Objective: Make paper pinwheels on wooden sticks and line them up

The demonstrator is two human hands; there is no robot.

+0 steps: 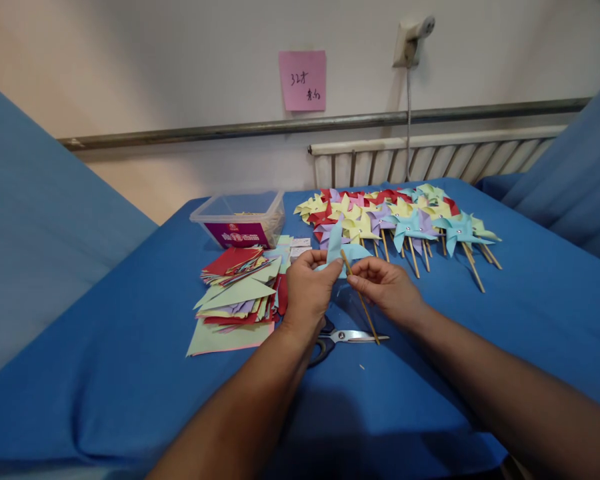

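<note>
My left hand pinches a light blue paper pinwheel held up over the blue table cover. My right hand grips the thin wooden stick that runs down from the back of the pinwheel, slanting toward the lower right. Both hands meet at the pinwheel's centre. Black-handled scissors lie on the cloth just below my hands, partly hidden by my left wrist.
A stack of coloured paper squares lies left of my hands. A clear plastic box stands behind it. Several finished pinwheels on sticks lie in a row at the back right. A radiator and a pink note are on the wall.
</note>
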